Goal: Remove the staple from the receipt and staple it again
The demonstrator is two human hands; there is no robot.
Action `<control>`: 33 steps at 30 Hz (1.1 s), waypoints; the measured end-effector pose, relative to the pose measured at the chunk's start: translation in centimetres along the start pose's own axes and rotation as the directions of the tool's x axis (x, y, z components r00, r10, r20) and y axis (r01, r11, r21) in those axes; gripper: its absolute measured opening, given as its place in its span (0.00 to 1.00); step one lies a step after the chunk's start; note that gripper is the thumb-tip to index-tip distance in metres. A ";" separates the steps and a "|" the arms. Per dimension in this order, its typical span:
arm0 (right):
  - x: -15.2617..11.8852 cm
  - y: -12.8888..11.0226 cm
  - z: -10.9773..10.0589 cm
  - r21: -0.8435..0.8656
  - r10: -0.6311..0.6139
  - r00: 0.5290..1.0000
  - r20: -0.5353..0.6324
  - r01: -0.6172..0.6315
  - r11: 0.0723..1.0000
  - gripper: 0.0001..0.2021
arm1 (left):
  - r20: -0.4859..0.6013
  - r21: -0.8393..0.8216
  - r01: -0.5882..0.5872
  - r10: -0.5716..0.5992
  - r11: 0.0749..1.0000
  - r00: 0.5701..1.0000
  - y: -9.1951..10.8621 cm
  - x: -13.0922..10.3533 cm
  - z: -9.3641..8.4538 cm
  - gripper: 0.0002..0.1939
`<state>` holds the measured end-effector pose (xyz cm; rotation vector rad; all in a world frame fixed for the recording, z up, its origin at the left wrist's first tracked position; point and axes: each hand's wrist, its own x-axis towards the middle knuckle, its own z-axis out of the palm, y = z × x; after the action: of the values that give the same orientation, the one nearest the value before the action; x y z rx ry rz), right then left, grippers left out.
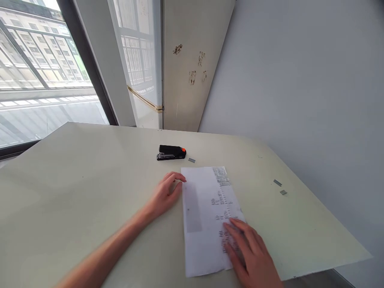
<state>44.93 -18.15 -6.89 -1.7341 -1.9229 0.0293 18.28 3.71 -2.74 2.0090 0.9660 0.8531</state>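
Wall (294,80): we see it plain and pale, filling the right side behind the table.
Table (99,168): a broad, pale top, with everything we list below the cabinet lying or resting on it.
Window (39,92): at the far left; through it we make out railings and a building.
Cabinet (183,100): tall, beyond the table; we notice brown patches on its side and a gold-coloured strip on its glossy front.
Paper (204,240): flat near the table's front, between the two hands, print along its right side; we cannot tell whether it is one sheet or several.
Right hand (253,256): fingers spread on the paper's lower right part, grasping nothing that we can see.
Left hand (166,196): loosely curled at the paper's upper left edge; we cannot tell whether thumb and finger pinch it.
Stapler (172,153): black with an orange-red end, just beyond the paper.
Small grey strips (277,183): we count three, one beside the stapler, two well to the right.
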 end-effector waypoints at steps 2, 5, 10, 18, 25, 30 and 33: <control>0.4 -1.7 -0.2 0.156 0.025 0.995 0.092 -0.039 0.987 0.18 | 0.051 0.160 -0.173 0.167 0.972 0.985 -0.3 -0.1 -0.3 0.11; 2.3 -2.4 -1.1 0.329 0.137 0.969 0.205 -0.200 0.923 0.17 | 0.214 0.346 -0.379 0.321 0.858 0.923 -1.1 -0.1 -1.5 0.14; 7.7 0.3 -1.6 0.365 0.171 0.945 0.278 -0.269 0.891 0.16 | 0.293 0.476 -0.424 0.316 0.770 0.903 -1.5 0.2 -3.5 0.19; 13.0 -0.1 2.1 0.420 -0.105 0.972 0.211 0.007 0.908 0.12 | 0.161 0.503 -0.299 0.252 0.810 0.954 -1.3 0.0 -3.2 0.18; 15.0 -2.0 3.0 0.663 -0.172 0.948 0.269 -0.053 0.747 0.11 | 0.173 0.499 -0.229 0.163 0.836 0.971 -2.4 -0.1 -3.4 0.22; 16.5 -0.3 2.5 0.734 -0.016 0.930 0.367 -0.279 0.620 0.12 | 0.201 0.464 -0.208 0.126 0.861 0.971 -2.4 0.1 -3.8 0.23; 17.5 0.6 2.5 0.760 0.021 0.917 0.399 -0.343 0.551 0.13 | 0.207 0.456 -0.211 0.127 0.865 0.970 -2.7 0.3 -4.0 0.24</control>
<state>44.10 -0.94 -2.68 -1.2703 -1.4914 1.2119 14.28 6.53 -2.86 2.5746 0.9772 0.5507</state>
